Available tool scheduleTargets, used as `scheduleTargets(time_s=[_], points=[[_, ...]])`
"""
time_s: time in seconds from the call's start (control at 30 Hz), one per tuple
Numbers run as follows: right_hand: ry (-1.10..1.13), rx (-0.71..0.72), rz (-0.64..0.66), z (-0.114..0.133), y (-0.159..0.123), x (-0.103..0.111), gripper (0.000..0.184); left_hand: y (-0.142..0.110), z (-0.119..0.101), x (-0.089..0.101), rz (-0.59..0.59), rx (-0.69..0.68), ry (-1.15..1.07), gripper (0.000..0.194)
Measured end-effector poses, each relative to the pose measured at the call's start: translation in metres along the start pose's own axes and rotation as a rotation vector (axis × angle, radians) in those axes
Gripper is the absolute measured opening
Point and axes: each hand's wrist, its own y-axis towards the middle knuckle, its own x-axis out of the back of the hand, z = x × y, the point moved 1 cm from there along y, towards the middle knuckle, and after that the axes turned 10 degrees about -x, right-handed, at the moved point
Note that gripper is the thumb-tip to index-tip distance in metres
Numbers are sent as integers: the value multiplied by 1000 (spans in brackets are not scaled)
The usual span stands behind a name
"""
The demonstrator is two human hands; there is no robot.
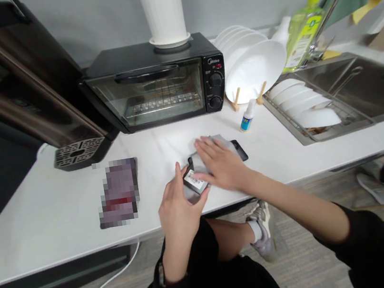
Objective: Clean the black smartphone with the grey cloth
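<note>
My left hand [177, 208] grips the near left end of a flat dark device, with its thumb and fingers on opposite edges. A white barcode label [194, 181] shows on that end. My right hand [219, 163] lies flat, fingers stretched over a grey cloth [227, 142] that partly covers the dark thing beneath, its thumb reaching across the label. A black end [239, 150] sticks out to the right of the cloth; whether it belongs to the same device is hidden. A small white spray bottle [247, 116] with a blue label stands upright beyond my right hand.
A black toaster oven [147, 88] stands at the back, bearing a white pot [163, 13]. White plates [256, 67] stand in a wooden rack beside the sink [380, 77]. At left are a partly blurred flat object [119, 192] and a dispenser's drip tray [77, 154]. The counter edge is close.
</note>
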Motion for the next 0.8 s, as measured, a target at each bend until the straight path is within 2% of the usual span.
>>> scheduleTargets(time_s=[0.1, 0.17, 0.23, 0.3, 0.4, 0.5, 0.57, 0.63, 0.73, 0.8], points=[[68, 179, 73, 33, -23, 0, 80, -1, 0, 2, 39, 35, 10, 82], [106, 243, 113, 35, -39, 6, 71, 0, 0, 3, 61, 44, 4, 83], [133, 252, 132, 18, -48, 14, 64, 1, -1, 3, 59, 34, -9, 92], [122, 179, 114, -11, -45, 21, 60, 2, -1, 3, 40, 19, -22, 98], [44, -12, 58, -53, -21, 23, 60, 3, -2, 2, 21, 18, -42, 98], [14, -84, 31, -66, 8, 15, 68, 4, -1, 2, 26, 36, -55, 98], [12, -65, 25, -53, 19, 7, 70, 6, 0, 2, 30, 35, -65, 99], [19, 9, 44, -27, 19, 1, 68, 8, 0, 2, 45, 28, -76, 101], [37, 182, 104, 14, -1, -1, 64, 11, 0, 1, 72, 65, -83, 95], [62, 276, 125, 29, -21, 3, 63, 12, -1, 1, 84, 116, -87, 95]])
